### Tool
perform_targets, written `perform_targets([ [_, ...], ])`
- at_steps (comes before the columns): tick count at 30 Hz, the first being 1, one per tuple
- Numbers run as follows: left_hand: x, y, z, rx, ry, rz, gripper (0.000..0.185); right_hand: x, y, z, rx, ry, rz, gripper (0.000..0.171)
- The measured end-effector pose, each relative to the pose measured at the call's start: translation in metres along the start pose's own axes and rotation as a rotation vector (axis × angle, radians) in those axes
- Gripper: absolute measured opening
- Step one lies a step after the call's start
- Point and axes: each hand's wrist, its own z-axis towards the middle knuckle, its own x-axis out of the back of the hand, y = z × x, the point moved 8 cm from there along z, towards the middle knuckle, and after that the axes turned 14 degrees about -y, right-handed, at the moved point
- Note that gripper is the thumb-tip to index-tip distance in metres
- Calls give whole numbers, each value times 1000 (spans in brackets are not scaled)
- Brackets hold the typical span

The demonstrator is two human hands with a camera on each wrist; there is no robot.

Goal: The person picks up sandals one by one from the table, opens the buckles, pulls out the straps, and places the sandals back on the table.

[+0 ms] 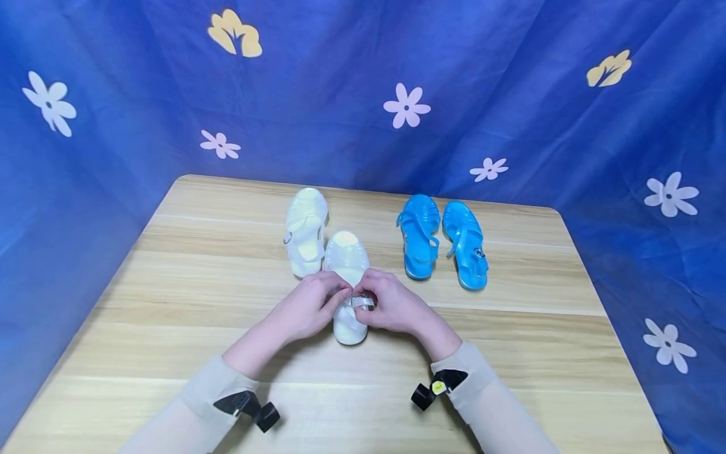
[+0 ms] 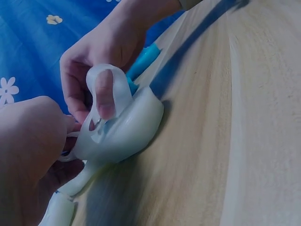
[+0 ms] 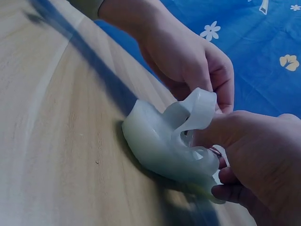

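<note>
left hand (image 1: 306, 309), right hand (image 1: 391, 306) pinching white sandal (image 1: 347, 265) strap

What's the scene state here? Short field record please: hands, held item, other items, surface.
left hand: pinches the strap of the near white sandal
right hand: pinches the same strap at the buckle side
near white sandal: on the table, toe pointing away, heel between the hands
strap: lifted in a loop above the heel
far white sandal: left of and behind the near one, untouched
blue sandals: pair side by side to the right, untouched
table: light wood
backdrop: blue flowered cloth
</note>
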Motion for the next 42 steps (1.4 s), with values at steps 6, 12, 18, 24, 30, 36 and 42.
perform_targets([
  [6,-2,1,-1,-22,-24,48,9,4,-1,2,-3,-26,-13,22],
  [12,-5,5,0,-42,-80,99,10,9,-4,-3,79,41,-31,19],
  [18,-4,4,3,-30,-73,68,9,11,0,-11,225,151,52,17],
  [24,-6,-3,8,40,-78,-40,11,12,5,-16,321,223,127,15],
  [30,-7,-8,8,86,-99,-119,18,10,8,-18,359,260,170,16],
  [36,-9,-8,6,77,-102,-184,19,9,8,-19,365,263,180,18],
  [42,-5,-12,4,79,-79,-235,19,24,-14,-28,394,289,217,23],
])
